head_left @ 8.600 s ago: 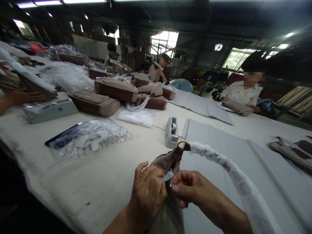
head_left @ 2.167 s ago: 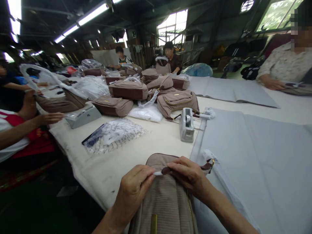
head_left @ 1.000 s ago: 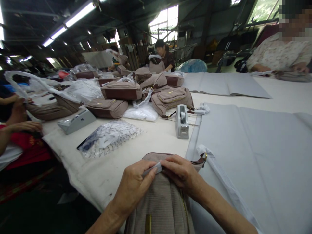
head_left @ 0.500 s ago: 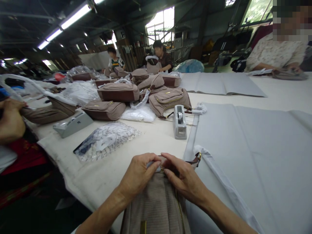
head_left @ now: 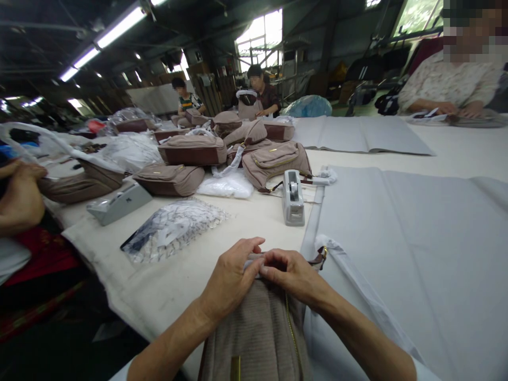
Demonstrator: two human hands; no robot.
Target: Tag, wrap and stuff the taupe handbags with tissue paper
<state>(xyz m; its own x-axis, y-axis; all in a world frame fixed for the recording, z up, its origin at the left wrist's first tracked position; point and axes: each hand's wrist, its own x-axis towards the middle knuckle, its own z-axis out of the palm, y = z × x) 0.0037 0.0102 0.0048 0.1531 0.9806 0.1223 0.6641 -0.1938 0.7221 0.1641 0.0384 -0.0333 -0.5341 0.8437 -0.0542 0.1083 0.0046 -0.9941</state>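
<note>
A taupe ribbed handbag [head_left: 257,328] with a gold zip and gold plate lies in front of me, its near part cut off by the lower frame edge. At its far end my left hand [head_left: 232,275] grips the edge, thumb on top and index finger raised. Beside it, the thumb and index finger of my right hand [head_left: 291,275] are pinched together at the same edge. A small whitish piece shows between the hands; what exactly the fingertips pinch is hidden. From the bag's right, a strap wrapped in white [head_left: 357,280] runs off toward me.
A grey tape dispenser [head_left: 293,198] stands beyond my hands. Left of it lie a patterned plastic packet [head_left: 174,227], another dispenser [head_left: 119,201] and several taupe bags [head_left: 192,150]. Grey sheets [head_left: 413,222] cover the right side. Co-workers sit around the table; one's hand [head_left: 24,198] is at left.
My right index finger has curled in to meet the thumb. My left index finger has lifted away from its thumb. The co-worker at upper right has shifted their hands over the fabric.
</note>
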